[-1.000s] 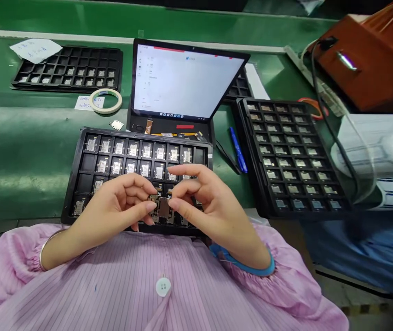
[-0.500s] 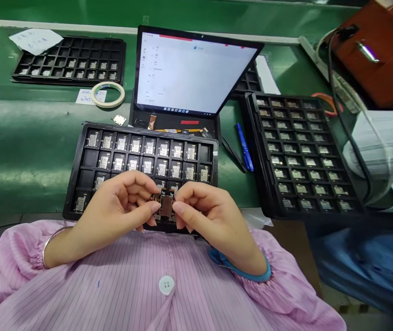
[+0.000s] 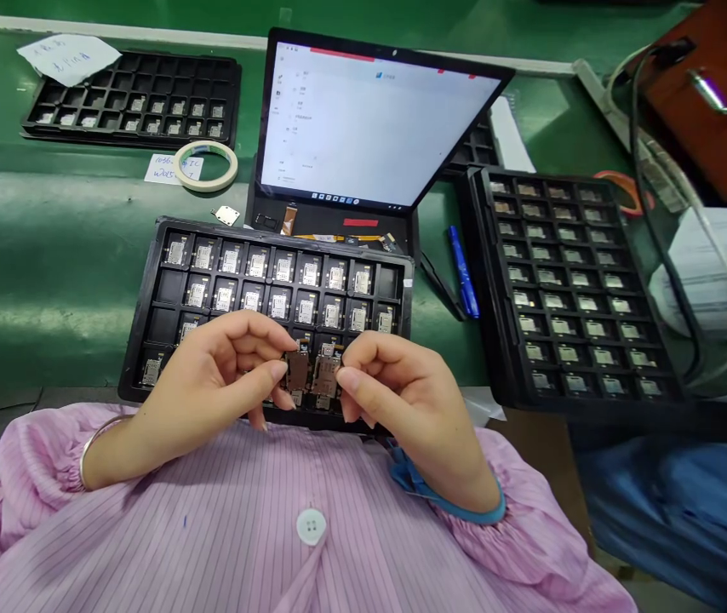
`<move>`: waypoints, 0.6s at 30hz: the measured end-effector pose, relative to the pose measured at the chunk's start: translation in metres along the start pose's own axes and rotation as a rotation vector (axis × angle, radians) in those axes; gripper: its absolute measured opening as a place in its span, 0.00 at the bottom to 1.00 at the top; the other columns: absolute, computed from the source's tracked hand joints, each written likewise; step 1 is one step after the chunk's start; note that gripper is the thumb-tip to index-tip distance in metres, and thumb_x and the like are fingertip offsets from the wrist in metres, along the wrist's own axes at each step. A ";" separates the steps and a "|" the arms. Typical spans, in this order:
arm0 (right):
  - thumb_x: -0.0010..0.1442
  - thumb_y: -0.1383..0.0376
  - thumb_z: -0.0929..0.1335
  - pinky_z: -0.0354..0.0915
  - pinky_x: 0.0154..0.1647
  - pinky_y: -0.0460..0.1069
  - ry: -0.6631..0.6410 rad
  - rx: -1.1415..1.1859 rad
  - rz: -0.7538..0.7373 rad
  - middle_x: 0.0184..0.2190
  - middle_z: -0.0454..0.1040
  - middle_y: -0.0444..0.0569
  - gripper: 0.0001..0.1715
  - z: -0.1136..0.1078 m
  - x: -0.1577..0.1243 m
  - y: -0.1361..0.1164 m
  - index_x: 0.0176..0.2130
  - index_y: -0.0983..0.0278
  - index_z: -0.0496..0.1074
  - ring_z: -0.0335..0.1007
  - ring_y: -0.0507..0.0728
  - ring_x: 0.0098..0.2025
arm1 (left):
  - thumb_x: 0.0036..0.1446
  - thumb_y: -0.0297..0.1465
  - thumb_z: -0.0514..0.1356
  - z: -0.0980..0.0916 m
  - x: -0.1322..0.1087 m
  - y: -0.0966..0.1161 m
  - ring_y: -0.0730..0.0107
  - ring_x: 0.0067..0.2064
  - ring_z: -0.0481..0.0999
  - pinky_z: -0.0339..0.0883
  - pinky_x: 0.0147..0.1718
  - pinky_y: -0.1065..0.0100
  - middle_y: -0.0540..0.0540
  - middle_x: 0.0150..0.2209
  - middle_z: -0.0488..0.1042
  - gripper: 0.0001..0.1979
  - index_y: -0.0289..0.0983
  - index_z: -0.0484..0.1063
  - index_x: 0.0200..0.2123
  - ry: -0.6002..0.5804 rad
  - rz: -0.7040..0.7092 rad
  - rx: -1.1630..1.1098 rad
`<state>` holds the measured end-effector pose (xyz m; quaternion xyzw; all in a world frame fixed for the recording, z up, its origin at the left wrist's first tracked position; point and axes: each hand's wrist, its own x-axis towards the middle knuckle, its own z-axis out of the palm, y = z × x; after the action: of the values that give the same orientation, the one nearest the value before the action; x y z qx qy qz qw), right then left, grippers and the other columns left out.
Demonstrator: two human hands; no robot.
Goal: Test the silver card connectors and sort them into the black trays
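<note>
Head camera view: over the near side of a black compartment tray (image 3: 172, 286), a person in a pink striped smock (image 3: 210, 528) is handling two small pieces, the left hand (image 3: 226, 366) pinching a flat brown plate (image 3: 298, 372) by its edge between thumb and fingers, the right hand (image 3: 402, 380) gripping a grey-brown metal part (image 3: 325, 376) likewise; the pieces are facing each other just apart, though whether either is touching the tray is not showing. Small silvery components (image 3: 278, 304) are filling many of the tray's compartments. Behind the tray an open laptop (image 3: 369, 128) is glowing, while a tape roll (image 3: 233, 166) is lying beyond its far left corner and a blue pen (image 3: 462, 272) is resting to its right
</note>
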<state>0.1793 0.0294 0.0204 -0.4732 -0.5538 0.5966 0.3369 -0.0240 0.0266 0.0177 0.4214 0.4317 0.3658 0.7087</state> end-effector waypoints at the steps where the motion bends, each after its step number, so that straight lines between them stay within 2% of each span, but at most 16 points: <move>1: 0.61 0.62 0.68 0.54 0.16 0.43 0.005 0.003 -0.006 0.17 0.68 0.40 0.13 0.000 0.000 0.000 0.26 0.61 0.65 0.59 0.47 0.17 | 0.60 0.26 0.62 0.000 0.000 0.000 0.71 0.28 0.80 0.72 0.18 0.79 0.50 0.30 0.75 0.04 0.36 0.71 0.40 0.001 0.002 -0.001; 11: 0.61 0.60 0.69 0.55 0.17 0.44 0.013 -0.018 0.013 0.17 0.68 0.40 0.15 -0.002 0.002 0.002 0.26 0.61 0.65 0.59 0.48 0.17 | 0.60 0.27 0.62 -0.002 0.000 -0.001 0.71 0.28 0.80 0.72 0.18 0.79 0.49 0.31 0.75 0.04 0.37 0.72 0.40 0.003 0.006 0.013; 18: 0.60 0.62 0.69 0.57 0.18 0.43 0.018 -0.007 0.026 0.17 0.67 0.40 0.13 0.000 0.000 0.003 0.26 0.62 0.65 0.62 0.48 0.18 | 0.61 0.26 0.62 -0.002 0.000 -0.002 0.74 0.28 0.79 0.71 0.18 0.81 0.51 0.31 0.76 0.04 0.38 0.73 0.40 -0.011 0.005 0.002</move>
<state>0.1800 0.0290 0.0178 -0.4868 -0.5465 0.5949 0.3323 -0.0257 0.0267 0.0157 0.4253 0.4273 0.3647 0.7096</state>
